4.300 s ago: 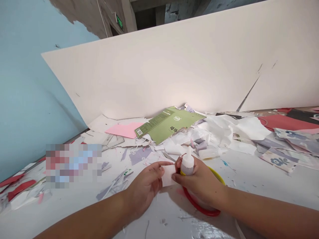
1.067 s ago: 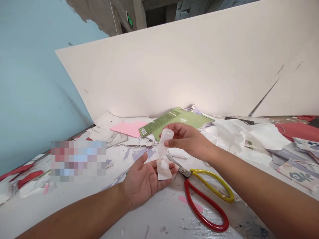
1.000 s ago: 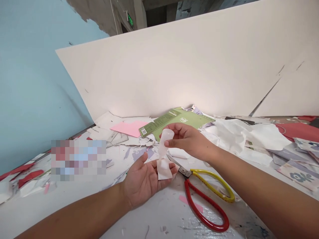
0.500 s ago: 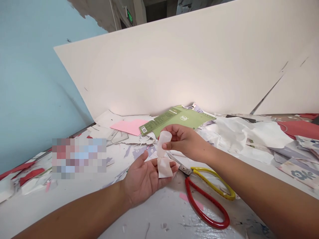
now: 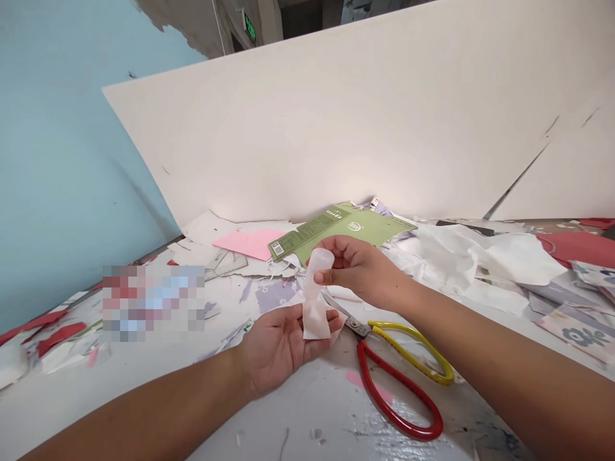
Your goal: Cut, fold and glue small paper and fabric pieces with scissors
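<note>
My left hand (image 5: 276, 352) lies palm up at the lower middle of the view, with a small white paper piece (image 5: 316, 322) resting on its fingers. Above it my right hand (image 5: 358, 272) is pinching a translucent plastic squeeze bottle (image 5: 317, 272). The bottle hangs upside down and tilted, its tip down against the paper, so the tip itself is hidden. Just right of my left fingers lie a pair of scissors (image 5: 398, 378) with red and yellow handles, their blades partly under my right hand.
The white, paint-marked table (image 5: 307, 416) is strewn with scraps: white paper (image 5: 485, 262), a green printed carton sheet (image 5: 355, 227), a pink sheet (image 5: 245, 244) and floral paper (image 5: 576, 336). A cream board (image 5: 307, 128) stands behind them, before a blue wall (image 5: 62, 160).
Over the last second my left fingers have curled slightly and the paper has turned a little on them. The bottle stays inverted on the paper. The view has shifted slightly.
</note>
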The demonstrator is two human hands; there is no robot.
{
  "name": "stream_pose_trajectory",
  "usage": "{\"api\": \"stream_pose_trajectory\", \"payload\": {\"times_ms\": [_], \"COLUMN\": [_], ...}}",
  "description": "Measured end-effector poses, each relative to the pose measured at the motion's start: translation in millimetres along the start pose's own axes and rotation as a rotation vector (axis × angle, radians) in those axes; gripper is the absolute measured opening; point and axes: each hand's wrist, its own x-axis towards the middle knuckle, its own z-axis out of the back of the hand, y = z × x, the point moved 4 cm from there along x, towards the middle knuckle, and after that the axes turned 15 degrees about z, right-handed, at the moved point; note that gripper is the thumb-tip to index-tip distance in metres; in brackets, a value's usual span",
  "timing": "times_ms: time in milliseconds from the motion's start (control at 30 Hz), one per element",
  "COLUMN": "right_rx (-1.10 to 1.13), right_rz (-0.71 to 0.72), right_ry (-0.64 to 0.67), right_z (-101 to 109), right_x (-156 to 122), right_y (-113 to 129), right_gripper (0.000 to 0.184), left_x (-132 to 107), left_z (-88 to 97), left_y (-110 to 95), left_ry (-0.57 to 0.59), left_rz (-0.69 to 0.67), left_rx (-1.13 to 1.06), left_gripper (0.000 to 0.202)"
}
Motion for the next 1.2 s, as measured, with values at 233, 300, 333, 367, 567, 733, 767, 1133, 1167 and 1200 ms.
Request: {"api": "stream_pose_trajectory", "payload": {"times_ms": [233,300,333,367,567,733,767,1133,1167,1200], "right_rx": [0.003,0.004,0.005,0.009,0.001,-0.029,-0.029,-0.044,-0.045,-0.045], "right_rz": [-0.011,-0.014,-0.016,-0.018,-0.019,-0.018,-0.017,-0.017,-0.020,-0.021], "right_ry": [-0.027,-0.038,-0.042,-0.044,-0.035,-0.032,-0.032,-0.050,-0.049,-0.049], "right_z": [1.1,1.8,1.9,1.6,-1.8,-2.4,-2.6,-0.6,-0.4,-0.4], "right_x": [1.0,1.6,1.7,1.7,0.2,0.0,0.0,-0.3,-0.4,-0.5], "right_y": [-3.8,-4.8,-5.1,-5.2,-5.4,-5.9,-5.6,-4.0,-3.8,-3.6], "right_gripper": [0.022,0.022,0.023,0.023,0.021,0.021,0.021,0.023,0.023,0.023], "left_x": [3.2,2.8,2.5,2.2,0.5,0.3,0.4,-1.3,-1.2,-1.1], "left_z": [4.8,4.3,4.0,3.6,1.9,0.4,0.2,0.3,0.0,-0.3], "left_y": [1.3,1.3,1.3,1.2,0.2,-0.3,-0.5,-0.7,-1.1,-1.5], "left_ry": [-0.195,-0.200,-0.198,-0.191,-0.180,-0.212,-0.216,-0.201,-0.198,-0.196], "left_rz": [-0.049,-0.046,-0.041,-0.037,-0.043,-0.032,-0.032,-0.035,-0.037,-0.037], "left_rx": [0.115,0.122,0.126,0.132,0.146,0.140,0.138,0.143,0.145,0.146], "left_gripper": [0.036,0.039,0.040,0.041,0.043,0.043,0.044,0.045,0.045,0.044]}}
